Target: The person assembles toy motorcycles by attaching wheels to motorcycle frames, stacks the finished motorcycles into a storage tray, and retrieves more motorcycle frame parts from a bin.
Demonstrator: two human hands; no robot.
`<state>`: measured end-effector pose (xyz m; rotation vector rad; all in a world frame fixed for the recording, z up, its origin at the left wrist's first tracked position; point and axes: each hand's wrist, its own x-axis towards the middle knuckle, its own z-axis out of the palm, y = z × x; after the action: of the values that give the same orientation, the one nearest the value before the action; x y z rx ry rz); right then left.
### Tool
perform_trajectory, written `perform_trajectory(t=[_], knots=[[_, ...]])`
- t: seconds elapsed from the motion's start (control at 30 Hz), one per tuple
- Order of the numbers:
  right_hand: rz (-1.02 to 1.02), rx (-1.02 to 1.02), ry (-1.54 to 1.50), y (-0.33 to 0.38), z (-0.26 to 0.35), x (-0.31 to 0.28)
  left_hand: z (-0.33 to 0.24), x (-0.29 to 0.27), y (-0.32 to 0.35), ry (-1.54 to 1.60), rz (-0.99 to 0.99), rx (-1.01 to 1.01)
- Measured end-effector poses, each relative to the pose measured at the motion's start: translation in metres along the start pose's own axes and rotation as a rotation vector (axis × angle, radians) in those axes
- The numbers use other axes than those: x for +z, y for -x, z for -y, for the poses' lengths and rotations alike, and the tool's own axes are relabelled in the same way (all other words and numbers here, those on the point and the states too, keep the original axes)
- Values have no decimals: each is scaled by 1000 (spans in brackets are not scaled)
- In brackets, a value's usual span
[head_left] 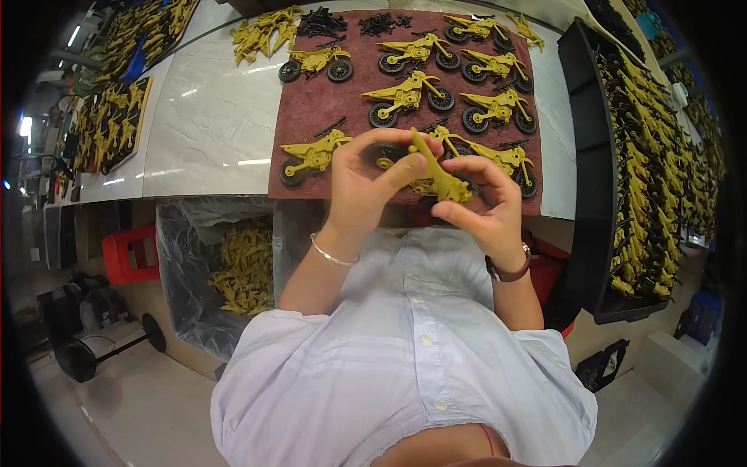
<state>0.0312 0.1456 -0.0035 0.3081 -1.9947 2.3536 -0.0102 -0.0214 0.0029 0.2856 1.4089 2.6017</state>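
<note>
Both hands up at chest height, above the near edge of the brown mat (311, 109). Left hand (362, 175) curled, thumb and fingers pinching a yellow toy motorbike frame (436, 175). Right hand (486, 202) also closed on the frame's lower end. Assembled yellow motorbikes (408, 93) sit in rows on the mat just beyond the hands.

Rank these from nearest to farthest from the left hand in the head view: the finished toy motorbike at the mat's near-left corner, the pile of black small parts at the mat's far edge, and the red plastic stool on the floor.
From the left hand:
1. Toy motorbike, just to its left on the red mat.
2. Pile of black small parts, straight ahead at the mat's far edge.
3. Red stool, far left, down on the floor.
</note>
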Motion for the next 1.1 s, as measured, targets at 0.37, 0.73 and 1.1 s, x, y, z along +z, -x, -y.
perform_trajectory(t=[0.37, 0.73, 1.1], knots=[[-160, -20, -86, 2, -5, -18, 6, -13, 2, -97, 67, -36], [-99, -19, -137, -1, 1, -13, 1, -7, 7, -441, 222, -129], [-9, -160, -13, -24, 10, -10, -2, -18, 6, -557, 231, -8]])
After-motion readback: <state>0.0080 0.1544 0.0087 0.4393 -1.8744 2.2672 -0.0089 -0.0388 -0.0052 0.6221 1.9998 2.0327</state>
